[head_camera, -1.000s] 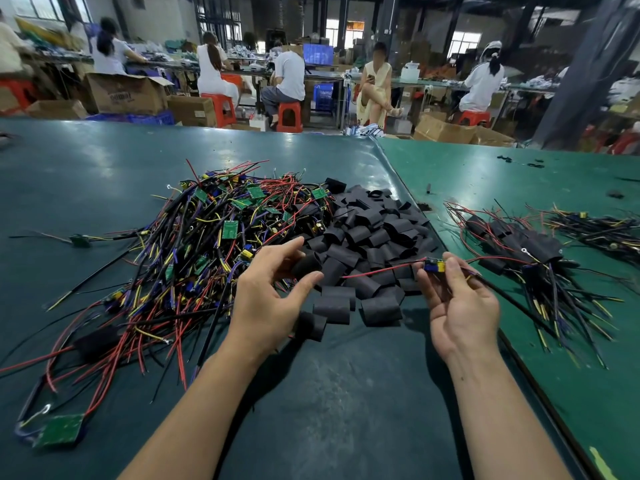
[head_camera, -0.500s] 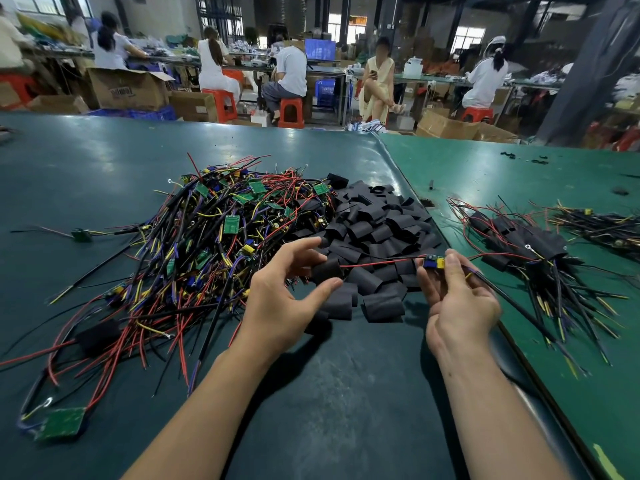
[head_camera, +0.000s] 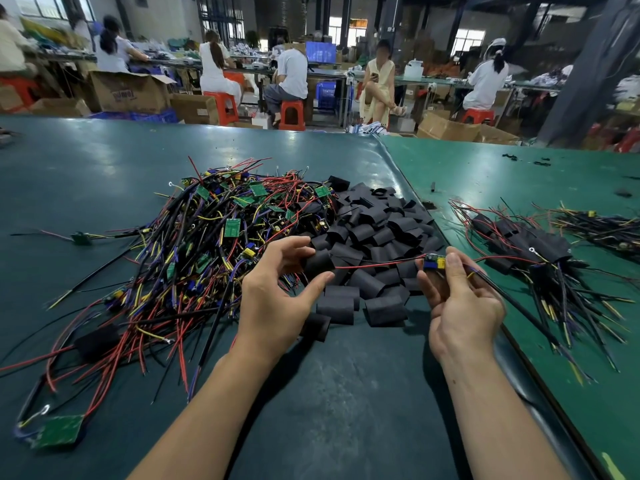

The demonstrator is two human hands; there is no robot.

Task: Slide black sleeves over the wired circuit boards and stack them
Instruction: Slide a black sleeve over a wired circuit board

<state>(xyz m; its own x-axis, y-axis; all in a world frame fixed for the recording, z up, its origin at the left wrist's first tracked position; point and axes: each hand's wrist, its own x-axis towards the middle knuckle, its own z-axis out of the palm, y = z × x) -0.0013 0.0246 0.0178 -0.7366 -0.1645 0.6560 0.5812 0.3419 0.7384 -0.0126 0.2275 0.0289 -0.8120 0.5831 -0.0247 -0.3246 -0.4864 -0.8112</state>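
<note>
At six o'clock of the sleeve heap (head_camera: pixel 374 230): left hand (head_camera: pixel 277 299) pinching a black sleeve (head_camera: pixel 318 263) with red wire (head_camera: pixel 377 265) entering it, right hand (head_camera: pixel 460 299) gripping the wired board (head_camera: pixel 434 262) at three o'clock. Likely risking the board's components catching on the sleeve mouth, or stray wires bunching outside. Finished stack (head_camera: pixel 519 237) lying farther toward three o'clock.

Wired boards (head_camera: pixel 194 258) lie left of sleeves (head_camera: pixel 374 237); sleeved stack (head_camera: pixel 526 244) right.

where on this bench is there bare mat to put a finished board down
Bare dark mat lies near the person, between the forearms, below the loose black sleeves. More lies beyond the wire tangle, at the far left. The green mat is bare behind the sleeved stack. The middle is crowded.
</note>
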